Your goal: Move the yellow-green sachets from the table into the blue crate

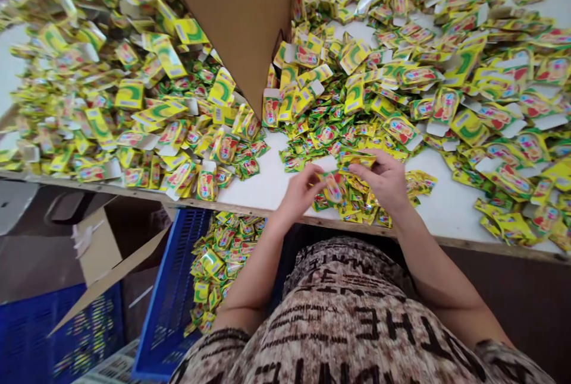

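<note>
Sachet (333,186) pinched between left hand (300,192), right hand (384,181), palms down

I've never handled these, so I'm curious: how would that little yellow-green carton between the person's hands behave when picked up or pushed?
The small carton, held between the left hand and right hand, is probably very light: fingertips alone carry it. Its thin card flaps suggest it would crush or bend easily. Flat-sided, it would likely slide on the white table rather than roll.

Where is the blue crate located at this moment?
In the head view, the blue crate sits lower left, below the table edge, beside the person's left arm, holding yellow packets.
</note>
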`<action>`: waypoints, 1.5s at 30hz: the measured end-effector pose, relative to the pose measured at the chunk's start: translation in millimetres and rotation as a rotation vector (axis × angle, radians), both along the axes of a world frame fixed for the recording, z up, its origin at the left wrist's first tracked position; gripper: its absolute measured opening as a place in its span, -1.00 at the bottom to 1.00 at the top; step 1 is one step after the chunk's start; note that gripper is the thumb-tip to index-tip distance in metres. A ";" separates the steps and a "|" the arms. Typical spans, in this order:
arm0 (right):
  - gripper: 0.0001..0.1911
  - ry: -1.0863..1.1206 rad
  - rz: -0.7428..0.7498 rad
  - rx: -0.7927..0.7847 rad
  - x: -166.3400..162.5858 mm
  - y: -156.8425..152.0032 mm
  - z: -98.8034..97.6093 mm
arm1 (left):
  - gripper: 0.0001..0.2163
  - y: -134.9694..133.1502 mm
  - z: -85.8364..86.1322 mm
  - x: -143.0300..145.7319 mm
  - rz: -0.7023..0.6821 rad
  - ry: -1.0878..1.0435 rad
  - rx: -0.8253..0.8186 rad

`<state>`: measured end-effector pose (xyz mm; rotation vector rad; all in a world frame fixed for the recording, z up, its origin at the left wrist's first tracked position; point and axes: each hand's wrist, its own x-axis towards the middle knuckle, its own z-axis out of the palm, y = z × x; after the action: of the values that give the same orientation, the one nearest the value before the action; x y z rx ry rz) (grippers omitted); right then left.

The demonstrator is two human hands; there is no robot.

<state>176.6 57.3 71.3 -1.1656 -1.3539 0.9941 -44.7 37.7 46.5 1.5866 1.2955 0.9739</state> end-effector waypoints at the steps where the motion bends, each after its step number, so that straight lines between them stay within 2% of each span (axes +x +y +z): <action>1: -0.70 -0.092 0.046 0.064 0.3 0.5 2.3 | -0.84 -9.4 -0.3 12.9 -0.119 0.042 0.007; 3: -0.80 -0.305 0.152 0.168 3.7 -1.1 3.0 | -0.89 -20.8 -5.0 32.0 -0.212 0.093 0.066; 5: -0.84 -0.473 0.250 0.221 12.4 -5.9 0.6 | -0.90 -25.3 -12.3 41.1 -0.213 0.108 0.118; 8: -0.82 -0.606 0.334 0.233 30.6 -14.2 0.6 | -0.89 -28.9 -20.3 43.9 -0.214 0.120 0.142; 11: -0.84 -0.766 0.449 0.195 42.5 -17.2 12.4 | -0.88 -35.9 -19.9 47.1 -0.240 0.107 0.203; 15: -0.88 -1.000 0.622 0.078 42.0 -15.4 35.5 | -0.85 -46.6 -17.6 55.5 -0.258 0.080 0.289; 19: -0.87 -0.995 0.698 0.058 40.4 -16.7 42.7 | -0.86 -51.7 -22.3 59.1 -0.214 0.082 0.319; 21: -0.85 -0.906 0.679 0.062 42.9 -20.3 40.3 | -0.84 -54.1 -23.8 60.1 -0.198 0.071 0.331; 26: -0.78 -0.664 0.456 -0.007 51.6 -29.0 20.4 | -0.89 -56.2 -23.9 63.6 -0.215 0.059 0.300; 31: -0.70 -0.632 0.394 -0.031 52.0 -32.1 -3.2 | -0.88 -51.4 -27.0 61.9 -0.256 0.089 0.282; 39: -0.71 -0.602 0.261 0.118 40.2 -41.7 1.0 | -0.88 -46.3 -29.5 54.0 -0.269 0.037 0.332; 43: -0.71 -0.516 0.080 0.040 41.2 -47.5 -4.2 | -0.89 -46.2 -31.2 52.6 -0.260 0.035 0.346; 45: -0.72 -0.516 0.106 0.054 43.4 -49.4 -4.8 | -0.88 -47.1 -29.7 53.9 -0.254 0.039 0.336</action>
<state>220.0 7.9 66.5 -1.3769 -1.8515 0.7474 9.2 -9.4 16.8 1.9794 0.9584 1.0409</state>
